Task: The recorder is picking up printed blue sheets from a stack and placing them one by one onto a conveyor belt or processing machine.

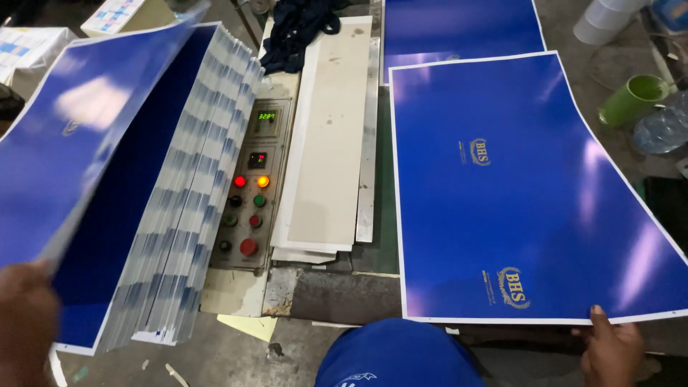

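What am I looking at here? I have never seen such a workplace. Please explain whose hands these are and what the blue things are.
The single picture comes from a camera on the person's head, looking down. The left hand lifts a glossy blue printed sheet off a fanned stack of sheets. The right hand touches the near edge of another blue sheet lying flat on the machine. Between them sits a control panel with red, green and orange buttons. A green mug stands at the far right.
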